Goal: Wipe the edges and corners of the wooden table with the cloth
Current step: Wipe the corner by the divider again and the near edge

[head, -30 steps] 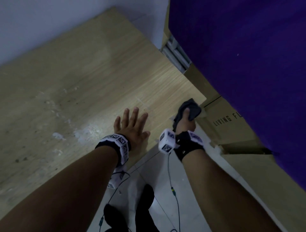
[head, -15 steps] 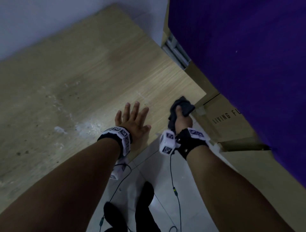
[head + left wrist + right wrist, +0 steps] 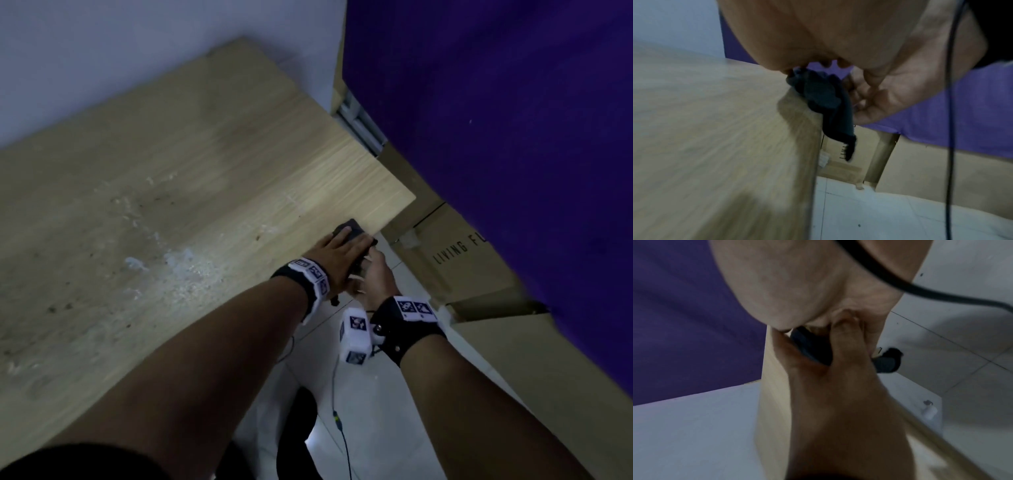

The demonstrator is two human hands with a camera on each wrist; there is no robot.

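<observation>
Under the left hand point(image 3: 337, 251) sat the dark cloth point(image 3: 350, 226), on the edge of the wooden table point(image 3: 239, 178), thumb and fingers wrapped round it. Its loose end hung by the right hand point(image 3: 375, 277), whose hold could not be told. The corner point(image 3: 407, 198) lay just ahead of the left hand.

One wooden surface point(image 3: 205, 171), one dark cloth point(image 3: 349, 228), two hands, namely the left hand point(image 3: 337, 250) and the right hand point(image 3: 375, 279), one purple sheet point(image 3: 496, 137), one printed cardboard box point(image 3: 462, 267).

Narrow gap between wooden table point(image 3: 205, 192) and cardboard box point(image 3: 455, 270), purple cover point(image 3: 496, 137) above.
</observation>
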